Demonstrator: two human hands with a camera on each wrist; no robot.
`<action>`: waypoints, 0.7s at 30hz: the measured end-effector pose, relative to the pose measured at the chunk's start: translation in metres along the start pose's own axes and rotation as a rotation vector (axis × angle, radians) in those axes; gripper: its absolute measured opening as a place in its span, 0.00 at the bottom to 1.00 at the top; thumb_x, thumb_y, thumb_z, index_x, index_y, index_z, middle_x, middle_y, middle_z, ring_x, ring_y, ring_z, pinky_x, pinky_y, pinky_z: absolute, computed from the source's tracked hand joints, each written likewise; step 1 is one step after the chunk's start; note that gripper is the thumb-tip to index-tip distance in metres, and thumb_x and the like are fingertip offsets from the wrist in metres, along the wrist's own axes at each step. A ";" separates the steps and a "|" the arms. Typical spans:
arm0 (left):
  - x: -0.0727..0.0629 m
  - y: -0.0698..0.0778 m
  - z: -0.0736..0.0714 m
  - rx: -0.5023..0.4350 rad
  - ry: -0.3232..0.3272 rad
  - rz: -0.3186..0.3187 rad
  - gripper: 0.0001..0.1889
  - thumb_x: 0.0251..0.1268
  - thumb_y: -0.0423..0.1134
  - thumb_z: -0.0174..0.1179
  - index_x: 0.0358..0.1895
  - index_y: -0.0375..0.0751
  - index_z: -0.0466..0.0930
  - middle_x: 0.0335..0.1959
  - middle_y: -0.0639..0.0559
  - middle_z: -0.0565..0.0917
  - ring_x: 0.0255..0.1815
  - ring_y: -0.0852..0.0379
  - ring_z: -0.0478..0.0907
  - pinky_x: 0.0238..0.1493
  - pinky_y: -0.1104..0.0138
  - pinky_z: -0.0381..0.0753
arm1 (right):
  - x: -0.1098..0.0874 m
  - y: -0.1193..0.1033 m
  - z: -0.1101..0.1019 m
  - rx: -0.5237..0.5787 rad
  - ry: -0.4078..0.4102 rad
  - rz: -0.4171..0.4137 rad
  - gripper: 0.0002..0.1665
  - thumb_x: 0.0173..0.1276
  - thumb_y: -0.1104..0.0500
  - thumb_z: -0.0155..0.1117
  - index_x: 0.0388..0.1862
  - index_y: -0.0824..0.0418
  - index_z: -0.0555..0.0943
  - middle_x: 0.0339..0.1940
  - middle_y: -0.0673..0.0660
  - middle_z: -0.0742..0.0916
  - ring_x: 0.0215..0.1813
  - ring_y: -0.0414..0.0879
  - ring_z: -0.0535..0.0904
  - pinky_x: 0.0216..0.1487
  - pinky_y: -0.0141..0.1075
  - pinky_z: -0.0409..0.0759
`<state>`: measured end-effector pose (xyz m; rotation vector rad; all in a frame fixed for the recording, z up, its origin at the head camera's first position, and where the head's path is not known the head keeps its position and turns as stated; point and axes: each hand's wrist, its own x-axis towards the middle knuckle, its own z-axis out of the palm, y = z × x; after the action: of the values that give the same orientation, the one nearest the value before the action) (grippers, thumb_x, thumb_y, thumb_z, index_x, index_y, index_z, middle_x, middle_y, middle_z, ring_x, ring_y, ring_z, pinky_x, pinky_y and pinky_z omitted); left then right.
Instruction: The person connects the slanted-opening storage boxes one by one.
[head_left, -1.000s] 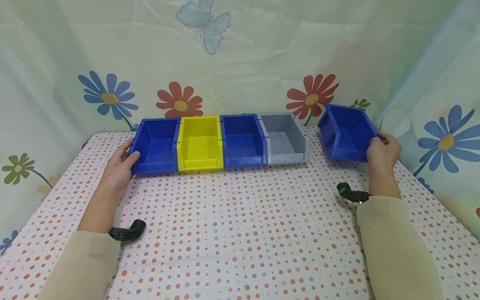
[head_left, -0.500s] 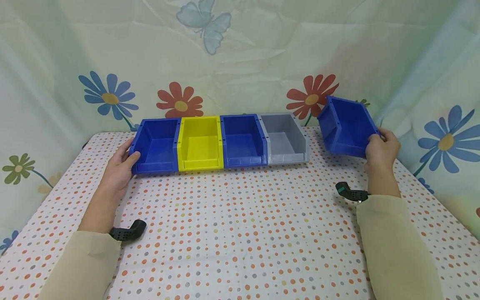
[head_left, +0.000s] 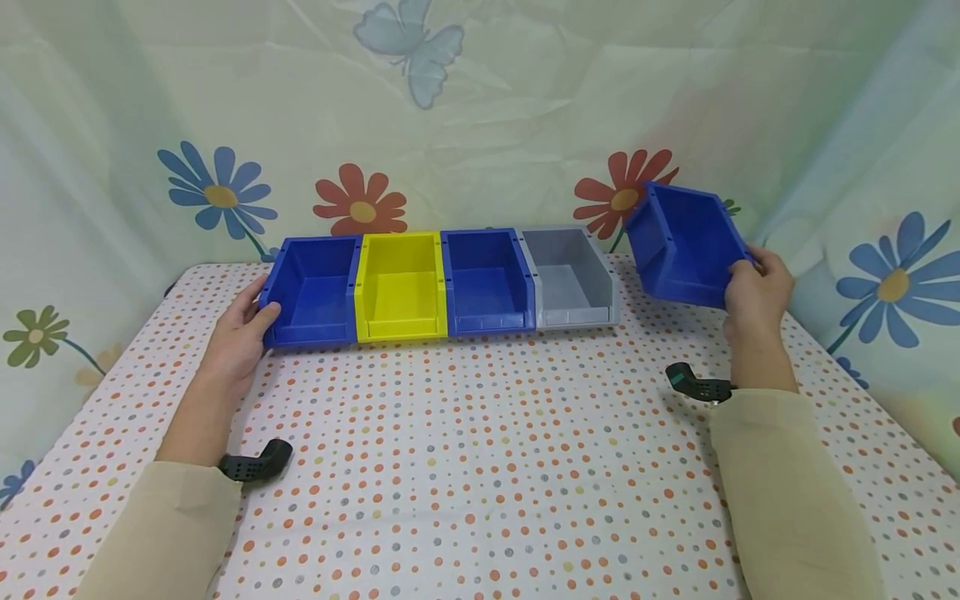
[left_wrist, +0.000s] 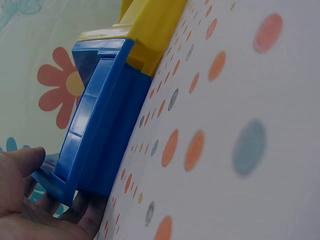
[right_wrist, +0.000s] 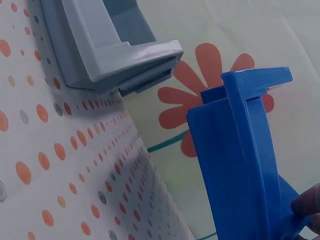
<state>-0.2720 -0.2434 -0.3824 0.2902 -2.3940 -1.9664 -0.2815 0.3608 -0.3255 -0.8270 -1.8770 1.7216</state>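
Four-sided open-front storage bins stand side by side at the back of the table. At the row's left end, my left hand [head_left: 236, 337] grips the outer wall of a blue bin [head_left: 315, 296], thumb over its rim. Beside it come a yellow bin [head_left: 401, 287], a second blue bin [head_left: 487, 287] and a grey bin [head_left: 567, 283]. My right hand [head_left: 757, 292] holds another blue bin [head_left: 693, 250] by its right wall, tilted and raised off the table, apart from the grey bin. In the right wrist view a gap separates this blue bin [right_wrist: 230, 165] from the grey bin [right_wrist: 115, 55].
A dotted cloth [head_left: 450, 467] covers the table. Behind the bins hangs a flowered curtain [head_left: 510, 125], which also runs along both sides. A black wrist camera [head_left: 258, 461] is strapped at the left wrist, and another black wrist camera [head_left: 697, 383] at the right.
My right hand has lifted its blue bin higher and shifted it slightly left towards the grey bin. The left hand and the row of bins stay in place.
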 end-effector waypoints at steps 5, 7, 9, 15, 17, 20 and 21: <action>0.000 0.000 0.000 -0.004 0.004 -0.005 0.32 0.86 0.49 0.43 0.85 0.67 0.44 0.88 0.49 0.42 0.87 0.45 0.42 0.85 0.48 0.48 | -0.003 0.000 0.007 -0.017 -0.037 -0.022 0.30 0.83 0.58 0.45 0.79 0.39 0.67 0.77 0.45 0.71 0.77 0.43 0.65 0.79 0.38 0.64; 0.000 0.000 -0.001 -0.005 0.004 -0.006 0.32 0.86 0.49 0.43 0.85 0.67 0.44 0.88 0.49 0.42 0.87 0.45 0.42 0.85 0.48 0.48 | -0.005 0.001 0.010 -0.035 -0.056 -0.026 0.30 0.83 0.57 0.44 0.80 0.39 0.66 0.79 0.47 0.70 0.78 0.44 0.64 0.80 0.39 0.63; 0.000 0.001 0.000 -0.004 0.003 -0.006 0.32 0.86 0.49 0.43 0.85 0.68 0.44 0.88 0.49 0.42 0.88 0.45 0.42 0.85 0.48 0.48 | -0.007 0.001 0.013 -0.055 -0.065 -0.036 0.30 0.84 0.56 0.44 0.80 0.39 0.65 0.80 0.48 0.69 0.78 0.45 0.65 0.80 0.40 0.64; 0.000 0.002 0.001 -0.001 0.004 -0.005 0.31 0.86 0.49 0.43 0.85 0.68 0.44 0.88 0.50 0.42 0.88 0.45 0.42 0.85 0.48 0.48 | -0.011 0.002 0.019 -0.106 -0.065 -0.074 0.29 0.84 0.55 0.44 0.80 0.38 0.65 0.80 0.51 0.70 0.77 0.47 0.66 0.79 0.42 0.67; -0.001 0.002 0.001 0.000 0.003 -0.005 0.31 0.86 0.49 0.43 0.85 0.68 0.44 0.88 0.49 0.42 0.88 0.45 0.42 0.85 0.48 0.48 | -0.012 0.003 0.020 -0.118 -0.064 -0.087 0.30 0.84 0.55 0.44 0.81 0.38 0.65 0.81 0.52 0.69 0.78 0.47 0.66 0.80 0.43 0.66; -0.001 0.002 0.001 0.000 0.000 -0.006 0.32 0.86 0.49 0.43 0.85 0.68 0.44 0.88 0.49 0.42 0.87 0.45 0.42 0.85 0.48 0.48 | -0.012 0.003 0.020 -0.129 -0.071 -0.101 0.30 0.84 0.55 0.43 0.82 0.39 0.64 0.82 0.53 0.68 0.78 0.47 0.65 0.80 0.43 0.66; -0.001 0.002 0.000 0.000 0.000 -0.008 0.32 0.86 0.49 0.43 0.85 0.68 0.44 0.88 0.49 0.42 0.87 0.45 0.42 0.85 0.48 0.48 | -0.012 0.003 0.020 -0.130 -0.076 -0.105 0.30 0.84 0.55 0.43 0.82 0.40 0.63 0.82 0.54 0.67 0.79 0.47 0.65 0.80 0.43 0.66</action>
<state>-0.2710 -0.2424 -0.3806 0.3000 -2.3961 -1.9696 -0.2863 0.3384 -0.3299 -0.7059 -2.0626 1.6020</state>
